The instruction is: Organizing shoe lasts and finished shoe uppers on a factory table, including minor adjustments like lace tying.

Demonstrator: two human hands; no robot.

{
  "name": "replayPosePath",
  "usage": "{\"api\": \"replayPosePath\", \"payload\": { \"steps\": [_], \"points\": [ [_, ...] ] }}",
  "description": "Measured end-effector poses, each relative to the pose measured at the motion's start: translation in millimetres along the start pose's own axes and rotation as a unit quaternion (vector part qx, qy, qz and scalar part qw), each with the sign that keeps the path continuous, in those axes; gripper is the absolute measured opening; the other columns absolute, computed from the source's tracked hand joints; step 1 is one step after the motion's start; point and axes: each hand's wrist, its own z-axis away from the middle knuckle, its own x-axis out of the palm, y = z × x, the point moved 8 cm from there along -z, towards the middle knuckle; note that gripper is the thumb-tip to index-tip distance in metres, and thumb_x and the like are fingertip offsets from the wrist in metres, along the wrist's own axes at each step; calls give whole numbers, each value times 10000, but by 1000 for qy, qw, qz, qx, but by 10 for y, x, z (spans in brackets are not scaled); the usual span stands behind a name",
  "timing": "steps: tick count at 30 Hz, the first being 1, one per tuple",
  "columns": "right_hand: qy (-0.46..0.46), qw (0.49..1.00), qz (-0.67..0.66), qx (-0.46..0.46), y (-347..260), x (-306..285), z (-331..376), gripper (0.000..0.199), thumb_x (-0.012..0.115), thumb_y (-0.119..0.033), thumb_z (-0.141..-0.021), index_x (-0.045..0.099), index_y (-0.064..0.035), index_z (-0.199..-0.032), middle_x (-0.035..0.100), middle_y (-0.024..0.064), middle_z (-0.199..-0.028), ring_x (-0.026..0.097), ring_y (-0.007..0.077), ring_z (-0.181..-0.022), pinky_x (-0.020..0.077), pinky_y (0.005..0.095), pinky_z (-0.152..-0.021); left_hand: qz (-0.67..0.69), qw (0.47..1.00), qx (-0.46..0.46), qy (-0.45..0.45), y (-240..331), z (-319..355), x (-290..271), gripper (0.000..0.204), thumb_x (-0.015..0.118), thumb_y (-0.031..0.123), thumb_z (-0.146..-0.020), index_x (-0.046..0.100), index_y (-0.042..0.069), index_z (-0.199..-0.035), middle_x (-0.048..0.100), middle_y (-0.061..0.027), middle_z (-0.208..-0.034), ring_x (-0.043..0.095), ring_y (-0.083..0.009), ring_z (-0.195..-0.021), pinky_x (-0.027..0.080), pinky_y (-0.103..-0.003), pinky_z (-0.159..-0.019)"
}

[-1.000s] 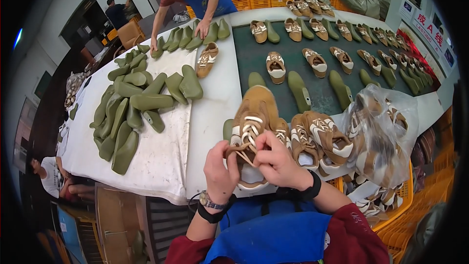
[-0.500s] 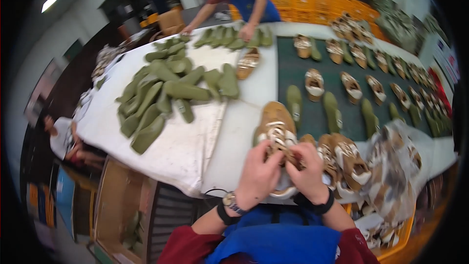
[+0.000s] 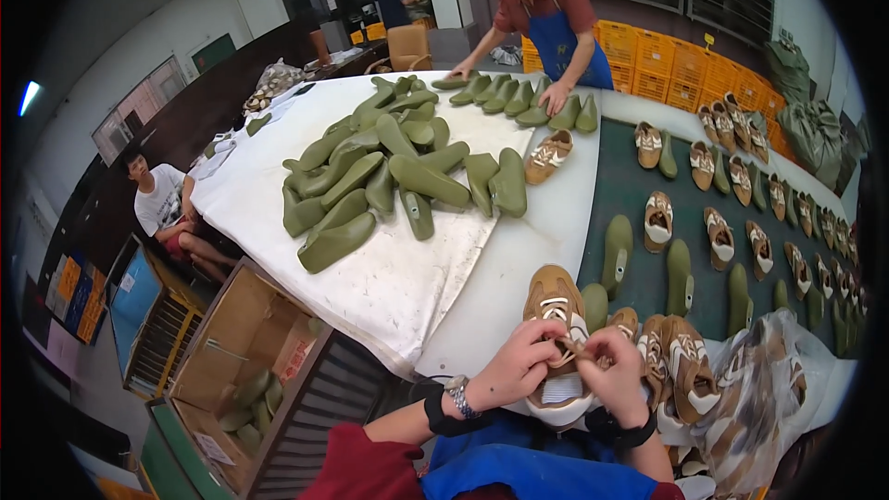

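Observation:
A tan sneaker (image 3: pixel 550 289) with white laces and a white heel lies in front of me, toe pointing away. Its open collar and striped insole show between my hands. My left hand (image 3: pixel 507 372) is closed, thumb and fingers pinched at the left of the tongue by the laces. From the other side, my right hand (image 3: pixel 616 368) pinches the tongue's upper edge. Fingers hide part of what they grip. Just right of it stand more tan sneakers (image 3: pixel 687 366), partly under a clear plastic bag (image 3: pixel 764 389). A green shoe last (image 3: pixel 594 306) lies beside the toe.
Green shoe lasts (image 3: pixel 356 171) are heaped on the white-covered table (image 3: pixel 435 287). Rows of sneakers and lasts cover a green belt (image 3: pixel 634 194) at right. Across the table a co-worker (image 3: pixel 546 18) handles lasts. A cardboard box (image 3: pixel 218 333) is at lower left; another person (image 3: pixel 167 204) sits behind.
My view has swung left, so the scene sits further right. My hands have drawn slightly apart at the sneaker's collar, and the insole shows more plainly.

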Motion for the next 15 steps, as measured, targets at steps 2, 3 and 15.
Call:
{"api": "replayPosePath", "payload": {
  "steps": [2,3,15],
  "points": [
    [-46,993,75,-75,-305,155,38,267,721,-66,-690,610,-38,-931,584,111,-899,600,253,-791,493,324,-687,-9,999,-22,48,-55,96,-103,129,508,-80,-736,560,14,-807,535,-136,-1135,499,-302,-1058,399,-354,-932],
    [-51,985,107,-122,-422,222,77,306,742,-106,-689,620,-45,-964,582,120,-945,597,281,-833,497,348,-707,-12,995,-47,90,-111,141,-202,125,510,-81,-737,561,9,-809,534,-144,-1142,500,-310,-1056,409,-359,-924],
    [-327,926,149,-114,-320,970,395,390,760,-327,-746,594,-59,-975,612,87,-826,642,233,-659,514,320,-580,-84,988,-37,125,-325,631,-602,335,623,37,-767,526,44,-1088,471,-198,-1277,467,-369,-1145,381,-413,-983]
  ]
}}
